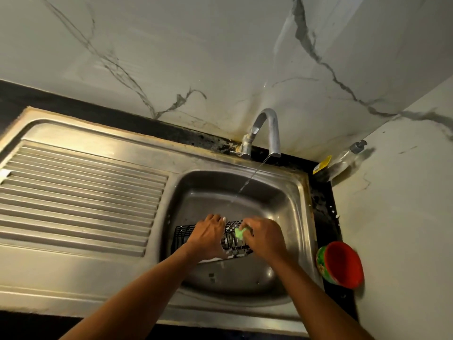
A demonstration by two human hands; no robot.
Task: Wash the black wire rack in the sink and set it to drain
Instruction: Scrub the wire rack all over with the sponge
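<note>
The black wire rack (182, 235) lies inside the stainless-steel sink basin (297, 217), toward its near left side, with white suds on its wires. The left hand (208, 238) lies across the rack with fingers curled over its far edge, gripping it. The right hand (266, 238) pinches a small green sponge (239, 233) in bent fingers and presses it on the rack's right part. A curved chrome tap (266, 128) stands behind the basin, and its thin stream of water (247, 182) falls into the basin beyond the hands. A ribbed steel drainboard (81, 192) adjoins the basin's left side. A red-lined green bowl (343, 265) sits right of the basin, tilted. A clear pump bottle (343, 160) leans at the basin's far right corner
</note>
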